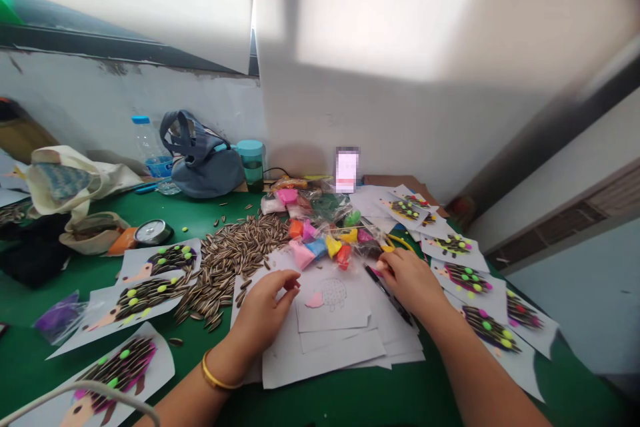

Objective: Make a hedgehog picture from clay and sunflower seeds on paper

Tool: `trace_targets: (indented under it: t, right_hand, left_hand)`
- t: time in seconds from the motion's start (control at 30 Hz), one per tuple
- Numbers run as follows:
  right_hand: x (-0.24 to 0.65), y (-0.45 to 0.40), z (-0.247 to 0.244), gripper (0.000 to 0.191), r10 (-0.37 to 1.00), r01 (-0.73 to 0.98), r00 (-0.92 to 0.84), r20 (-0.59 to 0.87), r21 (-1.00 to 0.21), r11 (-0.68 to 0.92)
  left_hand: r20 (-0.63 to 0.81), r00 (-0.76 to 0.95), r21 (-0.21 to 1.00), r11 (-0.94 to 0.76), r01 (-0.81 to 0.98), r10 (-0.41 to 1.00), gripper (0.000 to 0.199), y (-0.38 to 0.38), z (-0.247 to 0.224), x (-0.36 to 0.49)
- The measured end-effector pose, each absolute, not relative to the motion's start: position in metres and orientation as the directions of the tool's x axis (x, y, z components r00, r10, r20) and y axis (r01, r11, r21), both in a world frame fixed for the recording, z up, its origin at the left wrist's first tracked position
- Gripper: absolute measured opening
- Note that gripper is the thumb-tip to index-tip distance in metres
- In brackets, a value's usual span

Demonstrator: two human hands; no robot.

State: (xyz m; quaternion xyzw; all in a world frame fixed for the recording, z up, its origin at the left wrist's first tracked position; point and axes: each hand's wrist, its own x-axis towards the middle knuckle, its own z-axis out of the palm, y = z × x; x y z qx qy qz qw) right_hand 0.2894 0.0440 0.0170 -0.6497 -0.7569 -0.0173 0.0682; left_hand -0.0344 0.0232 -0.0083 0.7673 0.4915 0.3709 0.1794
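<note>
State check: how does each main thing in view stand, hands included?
Left bare hand: fingers curled, nothing visibly held
Right bare hand: fingers bent, grip unclear
White sheet with hedgehog outline: flat, snout pink, dotted body uncoloured
Striped brown seeds: loose heap
Slim black pen: lying on papers
Teal-lidded translucent cup: upright, lid on
Clear plastic bottle: upright, blue cap on
Blue-grey fabric bag: standing, handles up
Blurred rectangular screen: lit, upright

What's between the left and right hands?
Head view: white paper sheets, top one with a pink-snouted animal drawing, plus at least one black pen.
</note>
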Motion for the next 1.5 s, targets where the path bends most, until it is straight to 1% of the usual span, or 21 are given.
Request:
trace_targets:
  t: [0.13, 0.23, 0.33, 0.43, 0.5, 0.6, 0.77, 0.83, 0.9, 0.97, 1.03, 1.1, 1.17, 1.2, 1.3, 1.4, 1.5]
  right_hand:
    - [0.289, 0.043, 0.021, 0.025, 0.986, 0.988, -0.144, 0.084, -0.036, 0.148]
    - [0.279, 0.042, 0.027, 0.022, 0.975, 0.982, -0.182, 0.125, -0.033, 0.187]
    - [0.251, 0.043, 0.035, 0.025, 0.938, 0.947, -0.3, 0.175, -0.063, 0.314]
    - [0.208, 0.05, 0.039, 0.023, 0.886, 0.897, -0.423, 0.189, -0.052, 0.439]
    - [0.179, 0.06, 0.038, 0.029, 0.877, 0.893, -0.433, 0.206, -0.036, 0.449]
    - [0.147, 0.077, 0.034, 0.038, 0.881, 0.895, -0.435, 0.185, -0.018, 0.446]
    - [0.139, 0.096, 0.034, 0.037, 0.872, 0.88, -0.464, 0.156, -0.033, 0.474]
    - [0.154, 0.096, 0.04, 0.035, 0.877, 0.886, -0.443, 0.184, -0.062, 0.46]
    - [0.178, 0.092, 0.048, 0.027, 0.895, 0.907, -0.377, 0.239, -0.102, 0.409]
    - [0.209, 0.083, 0.053, 0.02, 0.927, 0.938, -0.297, 0.231, -0.112, 0.328]
    - [0.239, 0.073, 0.055, 0.02, 0.962, 0.969, -0.218, 0.166, -0.077, 0.233]
    - [0.263, 0.061, 0.052, 0.02, 0.986, 0.986, -0.164, 0.035, -0.005, 0.164]
    - [0.278, 0.051, 0.046, 0.024, 0.99, 0.99, -0.117, -0.074, 0.065, 0.122]
    - [0.282, 0.047, 0.043, 0.025, 0.991, 0.99, -0.103, -0.09, 0.087, 0.111]
    - [0.283, 0.039, 0.034, 0.026, 0.992, 0.984, -0.112, -0.055, 0.133, 0.118]
    - [0.281, 0.036, 0.029, 0.02, 0.993, 0.983, -0.119, -0.025, 0.141, 0.122]
    - [0.282, 0.035, 0.027, 0.014, 0.995, 0.985, -0.101, -0.02, 0.141, 0.103]
  left_hand:
    - [0.338, 0.211, 0.675, -0.392, 0.625, 0.917, 0.014, 0.025, -0.007, -0.037]
    - [0.307, 0.173, 0.703, -0.346, 0.621, 0.936, 0.015, 0.027, -0.006, -0.037]
    - [0.299, 0.117, 0.742, -0.308, 0.595, 0.947, 0.012, 0.028, -0.006, -0.036]
    - [0.306, 0.087, 0.763, -0.299, 0.573, 0.948, 0.011, 0.031, -0.009, -0.037]
    - [0.312, 0.092, 0.772, -0.309, 0.555, 0.946, 0.014, 0.032, -0.01, -0.039]
    - [0.311, 0.109, 0.773, -0.318, 0.548, 0.944, 0.018, 0.033, -0.009, -0.041]
    - [0.27, 0.156, 0.737, -0.308, 0.602, 0.95, 0.017, 0.033, -0.008, -0.042]
    - [0.256, 0.178, 0.715, -0.31, 0.626, 0.95, 0.014, 0.033, -0.009, -0.042]
    - [0.254, 0.192, 0.69, -0.317, 0.65, 0.948, 0.013, 0.033, -0.01, -0.042]
    - [0.266, 0.223, 0.668, -0.346, 0.658, 0.938, 0.017, 0.033, -0.012, -0.042]
    - [0.271, 0.264, 0.646, -0.378, 0.663, 0.926, 0.019, 0.034, -0.012, -0.041]
    - [0.257, 0.298, 0.616, -0.394, 0.682, 0.919, 0.017, 0.034, -0.011, -0.04]
    - [0.246, 0.32, 0.579, -0.403, 0.709, 0.915, 0.014, 0.033, -0.01, -0.039]
    - [0.25, 0.33, 0.559, -0.414, 0.719, 0.91, 0.013, 0.033, -0.01, -0.038]
    - [0.28, 0.347, 0.504, -0.444, 0.741, 0.895, 0.016, 0.031, -0.011, -0.039]
    - [0.282, 0.348, 0.46, -0.444, 0.769, 0.894, 0.021, 0.03, -0.013, -0.04]
    - [0.276, 0.364, 0.432, -0.453, 0.78, 0.89, 0.021, 0.03, -0.014, -0.041]
